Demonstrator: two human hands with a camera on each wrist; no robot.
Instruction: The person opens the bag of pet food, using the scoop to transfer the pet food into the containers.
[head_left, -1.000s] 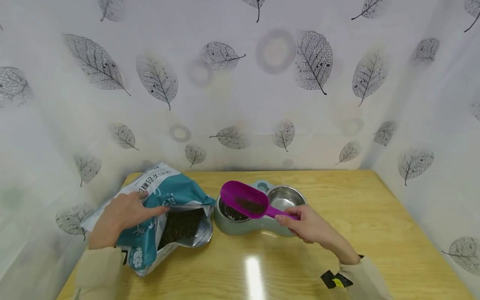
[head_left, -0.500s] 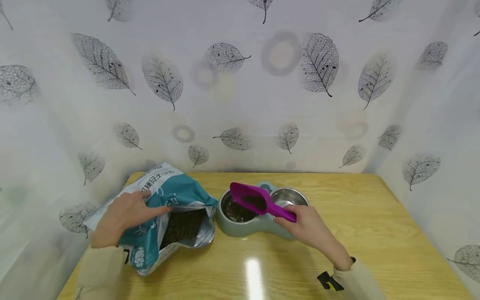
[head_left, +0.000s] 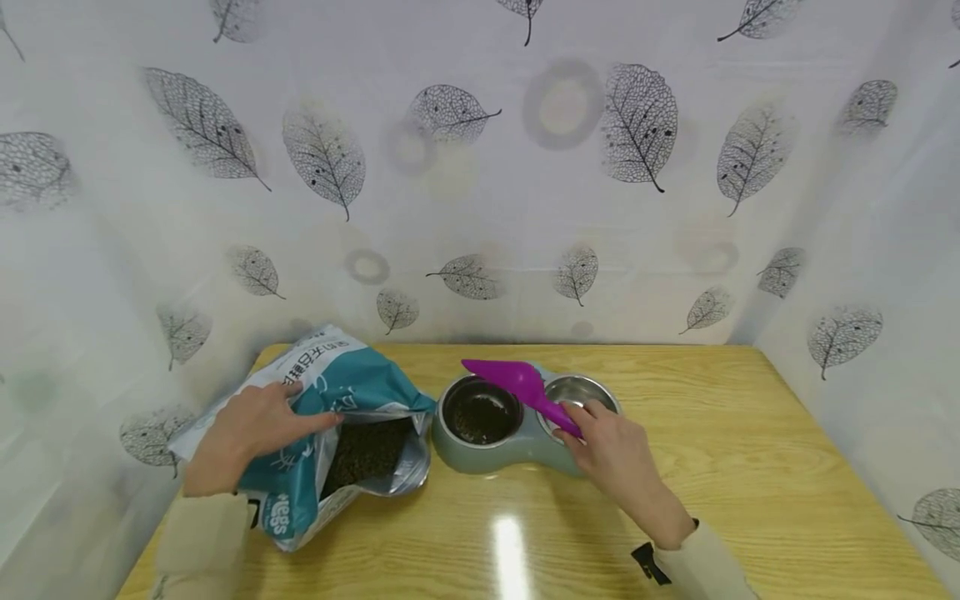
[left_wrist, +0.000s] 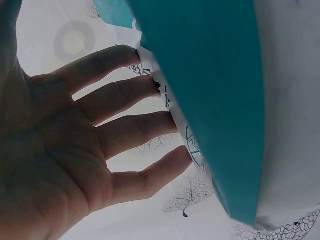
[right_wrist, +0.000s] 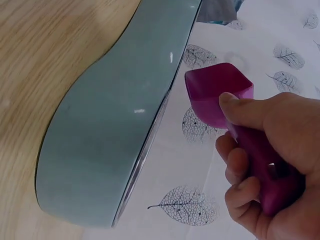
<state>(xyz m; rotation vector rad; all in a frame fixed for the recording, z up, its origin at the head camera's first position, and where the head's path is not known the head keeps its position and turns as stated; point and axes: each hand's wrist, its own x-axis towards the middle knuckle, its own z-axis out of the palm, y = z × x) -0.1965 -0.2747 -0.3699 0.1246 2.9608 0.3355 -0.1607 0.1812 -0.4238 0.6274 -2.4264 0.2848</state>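
Note:
My right hand (head_left: 615,446) grips the handle of a magenta scoop (head_left: 517,379), turned on its side above the double pet bowl (head_left: 480,458). In the right wrist view the fingers and thumb (right_wrist: 240,107) wrap the scoop's handle. Brown pellets (head_left: 480,417) lie in the left steel bowl; the right steel bowl (head_left: 573,390) is partly behind the scoop and hand. My left hand (head_left: 255,425) rests on a teal and white pet food bag (head_left: 360,375), thumb beside its open mouth. Its fingers (left_wrist: 135,130) are spread and fairly straight against the bag in the left wrist view.
Dark pellets (head_left: 367,450) show inside the bag's silvery mouth, just left of the bowl stand. Everything stands on a light wooden table (head_left: 712,450). A white curtain (head_left: 480,183) with leaf prints hangs behind and along both sides.
The scoop, first level with pellets in it, has tipped over above the left bowl, and its pellets are no longer seen in it. My left hand keeps its place on the bag.

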